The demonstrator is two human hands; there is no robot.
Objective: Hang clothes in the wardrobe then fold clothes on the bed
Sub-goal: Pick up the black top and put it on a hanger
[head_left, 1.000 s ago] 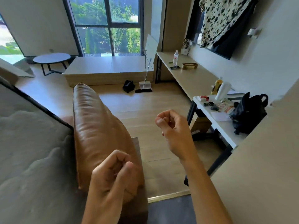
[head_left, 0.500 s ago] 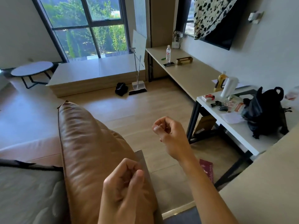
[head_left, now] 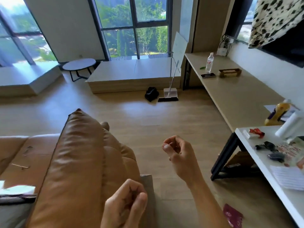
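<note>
head: r hand (head_left: pixel 179 153), floor (head_left: pixel 164 116) btw sofa (head_left: pixel 79 162)/desk (head_left: pixel 259 163)

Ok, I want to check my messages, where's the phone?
Head view, right side: the phone lies on the long counter, beside the water bottle and left of the wooden holder.

Curled left hand (head_left: pixel 125 206) and right hand (head_left: pixel 178 151)

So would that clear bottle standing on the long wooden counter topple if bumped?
Likely: the bottle is tall, narrow and upright, so a bump near its top would probably tip it, and then it might roll. It looks like thin clear plastic, so it is probably light; its fill level is unclear.
</note>
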